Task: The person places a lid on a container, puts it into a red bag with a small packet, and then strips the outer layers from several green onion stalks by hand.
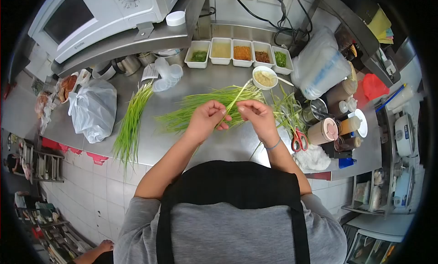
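Both hands meet over the steel counter (219, 141). My left hand (207, 118) pinches the lower part of a single green chive stalk (237, 98), which runs up and to the right. My right hand (256, 116) pinches the same stalk close beside the left. Behind the hands lies a loose pile of chives (196, 104). A second bundle of chives (132, 120) lies further left, its tips hanging over the counter's front edge.
Red-handled scissors (299, 140) lie right of my right hand. A white bowl with a spoon (264, 78) and a row of white tubs (239, 53) stand behind. A white plastic bag (93, 109) sits at left, jars and bottles (333, 127) at right, a microwave (105, 13) above.
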`<state>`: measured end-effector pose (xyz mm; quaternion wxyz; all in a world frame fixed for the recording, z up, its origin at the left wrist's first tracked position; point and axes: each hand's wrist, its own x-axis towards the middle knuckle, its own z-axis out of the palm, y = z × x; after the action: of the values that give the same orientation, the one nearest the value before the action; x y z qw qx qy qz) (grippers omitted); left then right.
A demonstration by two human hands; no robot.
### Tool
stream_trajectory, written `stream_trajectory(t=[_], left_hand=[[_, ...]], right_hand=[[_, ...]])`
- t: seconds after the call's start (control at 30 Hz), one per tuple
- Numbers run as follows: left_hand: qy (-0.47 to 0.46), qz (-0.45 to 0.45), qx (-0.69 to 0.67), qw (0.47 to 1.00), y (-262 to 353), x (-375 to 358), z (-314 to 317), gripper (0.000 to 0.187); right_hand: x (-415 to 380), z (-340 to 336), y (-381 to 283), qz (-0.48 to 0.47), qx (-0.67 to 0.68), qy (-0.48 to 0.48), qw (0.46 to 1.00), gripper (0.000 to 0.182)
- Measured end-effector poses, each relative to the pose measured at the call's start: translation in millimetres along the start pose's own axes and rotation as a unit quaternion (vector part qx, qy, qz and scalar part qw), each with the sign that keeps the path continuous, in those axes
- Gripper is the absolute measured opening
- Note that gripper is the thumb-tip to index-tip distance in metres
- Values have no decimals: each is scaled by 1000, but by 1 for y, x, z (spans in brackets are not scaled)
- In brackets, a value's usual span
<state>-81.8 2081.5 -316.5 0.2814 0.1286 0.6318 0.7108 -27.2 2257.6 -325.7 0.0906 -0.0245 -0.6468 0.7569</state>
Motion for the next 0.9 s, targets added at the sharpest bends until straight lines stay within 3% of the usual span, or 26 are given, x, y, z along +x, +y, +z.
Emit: stream_trajectory(t=[0.23,0.33,0.57,0.9], left_hand=[[-27,-11,-7,1000,-7,-19,6,10],[-89,-111,-127,982,8,-22,7,14],[-35,-1,-61,998,-11,-19,14,14],[-21,83,36,996,-24,-14,17,8]], right_hand=[[-13,4,10,20,45,-24,999,9],[-18,4,9,24,83,-41,995,9],[-23,0,10,14,86,-25,996,13],[-21,-11,3,-15,-127,-27,991,7]])
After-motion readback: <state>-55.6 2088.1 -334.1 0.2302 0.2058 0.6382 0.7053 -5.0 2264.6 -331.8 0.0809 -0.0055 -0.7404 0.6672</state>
